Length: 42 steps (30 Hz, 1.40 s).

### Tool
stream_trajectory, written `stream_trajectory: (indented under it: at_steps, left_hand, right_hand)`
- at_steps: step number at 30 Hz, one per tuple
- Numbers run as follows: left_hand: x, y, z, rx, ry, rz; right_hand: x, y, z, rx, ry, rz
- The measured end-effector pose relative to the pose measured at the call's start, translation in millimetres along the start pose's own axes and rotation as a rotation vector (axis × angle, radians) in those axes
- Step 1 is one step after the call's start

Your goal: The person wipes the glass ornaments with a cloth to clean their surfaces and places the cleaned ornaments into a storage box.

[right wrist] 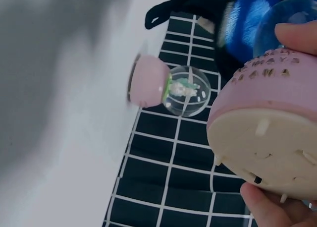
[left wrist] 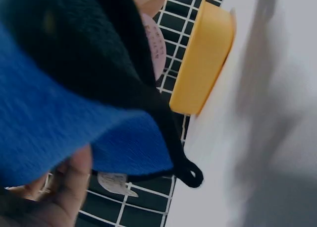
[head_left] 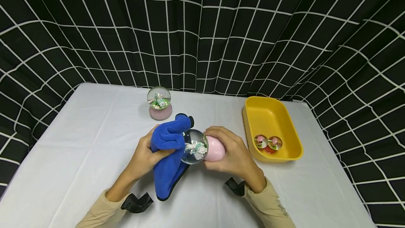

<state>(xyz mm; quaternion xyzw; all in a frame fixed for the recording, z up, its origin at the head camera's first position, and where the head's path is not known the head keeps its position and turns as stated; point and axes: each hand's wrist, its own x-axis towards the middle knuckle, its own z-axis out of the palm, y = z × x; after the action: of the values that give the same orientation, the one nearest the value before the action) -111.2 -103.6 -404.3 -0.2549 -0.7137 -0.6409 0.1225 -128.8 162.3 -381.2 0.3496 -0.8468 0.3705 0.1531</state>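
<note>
My right hand (head_left: 232, 150) grips the pink base of a snow globe (head_left: 194, 147), which is tipped on its side with the glass dome toward the left. White and mint figures show inside the dome. In my left hand (head_left: 143, 157) is a blue cloth (head_left: 169, 171) with black edging, held between thumb and fingers against the dome's left side. The right wrist view shows the globe's cream underside (right wrist: 267, 147) and raised letters around the pink base. The cloth hides part of the dome and some of my left fingers.
Another snow globe (head_left: 159, 103) with a pink base stands upright on the white table (head_left: 104, 133), behind the cloth. At the right, a yellow tray (head_left: 265, 112) holds two small globes (head_left: 268, 143) near its front end. A black gridded curtain (head_left: 196, 38) borders the table's back.
</note>
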Motion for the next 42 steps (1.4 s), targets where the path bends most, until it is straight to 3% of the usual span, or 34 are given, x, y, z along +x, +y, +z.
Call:
stream_trajectory:
  at_steps: [6, 10, 14, 20, 27, 32, 35, 38, 42]
  left_hand:
    - [-2.0, 2.9, 0.1, 0.043, -0.157, -0.116]
    - [-1.3, 4.7, 4.9, 0.084, -0.209, -0.13]
    - [-0.5, 5.7, 6.3, 0.118, -0.206, -0.108]
    - [-1.2, 5.6, 7.7, 0.143, -0.128, -0.071]
    - [-1.8, 7.0, 9.8, 0.087, -0.007, -0.043]
    - [-3.4, 5.9, 8.0, 0.016, 0.01, -0.119]
    - [-4.3, 5.2, 6.8, -0.061, -0.028, -0.197]
    - [-5.7, 5.0, 6.1, -0.144, -0.11, -0.258]
    - [-7.1, 2.6, 6.7, -0.206, -0.204, -0.262]
  right_hand:
    - [0.2, 0.3, 2.2, -0.055, -0.011, -0.013]
    - [-1.3, 1.4, 5.7, -0.087, -0.006, -0.021]
    - [-1.1, 0.1, 7.2, -0.127, -0.005, -0.077]
    - [0.3, -1.9, 7.7, -0.176, -0.016, -0.173]
    - [0.3, -3.6, 7.1, -0.182, -0.007, -0.221]
    - [0.2, -5.1, 6.0, -0.173, 0.002, -0.244]
    - [0.3, -5.6, 5.2, -0.164, 0.006, -0.252]
    - [0.9, -5.5, 3.4, -0.144, 0.013, -0.244]
    - [1.2, -4.3, 0.3, -0.112, 0.018, -0.201]
